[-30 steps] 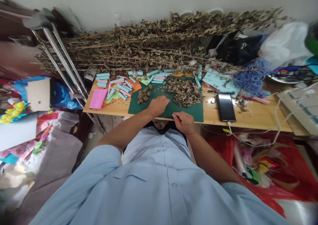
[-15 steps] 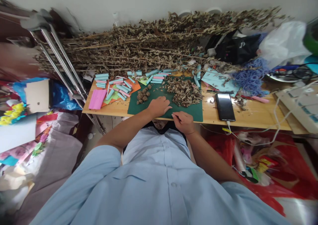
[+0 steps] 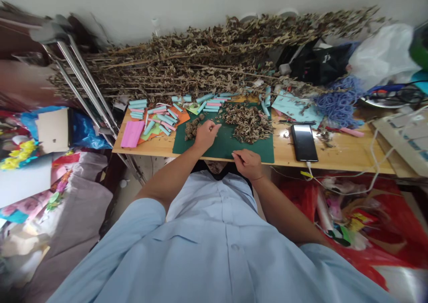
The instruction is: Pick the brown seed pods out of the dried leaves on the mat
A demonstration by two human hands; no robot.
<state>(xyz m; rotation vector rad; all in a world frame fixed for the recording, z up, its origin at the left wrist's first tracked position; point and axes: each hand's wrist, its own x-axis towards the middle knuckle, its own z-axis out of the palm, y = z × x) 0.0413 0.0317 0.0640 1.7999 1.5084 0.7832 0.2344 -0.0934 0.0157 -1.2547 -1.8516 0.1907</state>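
Observation:
My left hand (image 3: 206, 135) is above the left part of a green cutting mat (image 3: 219, 149), fingers curled in. Whatever it may hold is hidden. Close beside its fingers lies a cluster of small brown balls of rolled dried leaf (image 3: 191, 129), partly covered by the hand. My right hand (image 3: 248, 164) rests at the mat's front edge with thumb and fingertips pinched together; anything between them is too small to name. A loose heap of dried leaves (image 3: 250, 124) sits on the mat's right half, beyond my right hand.
Blue and pink paper rolls (image 3: 163, 118) and a pink paper stack (image 3: 133, 134) lie left of the mat. Dried leafy stalks (image 3: 187, 67) stretch along the back. At right are a cabled phone (image 3: 304, 142) and purple cord (image 3: 339, 99). A metal crutch (image 3: 82, 78) leans at left.
My left hand has moved left and away from me, from near the right hand to the cluster of balls, and its fingers have curled. My right hand stays nearly still.

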